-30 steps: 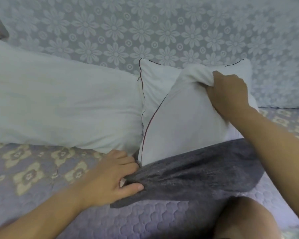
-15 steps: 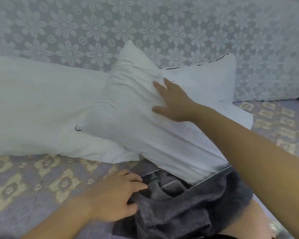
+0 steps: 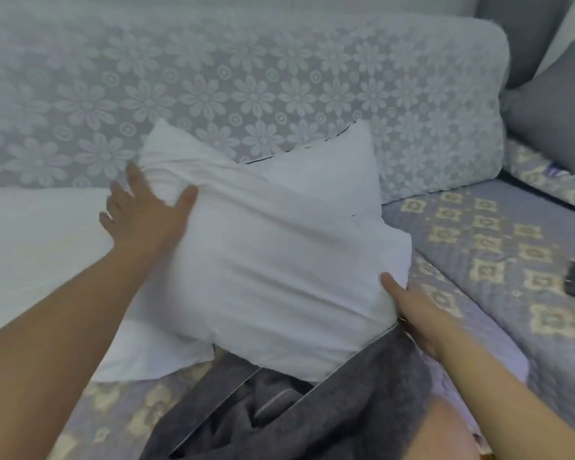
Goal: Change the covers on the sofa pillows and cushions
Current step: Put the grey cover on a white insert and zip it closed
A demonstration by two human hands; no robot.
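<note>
White pillow [image 3: 273,260] | left hand [image 3: 143,217] upper corner | right hand [image 3: 415,313] right edge

Floral-patterned sofa backrest [image 3: 279,78] above a quilted seat [image 3: 478,247].

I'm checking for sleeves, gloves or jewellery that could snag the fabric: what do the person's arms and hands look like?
Both forearms are bare as far as the picture shows, with no sleeves in view. The left hand and right hand wear no gloves. No ring, watch or bracelet is visible, though motion blur softens fine detail.
</note>
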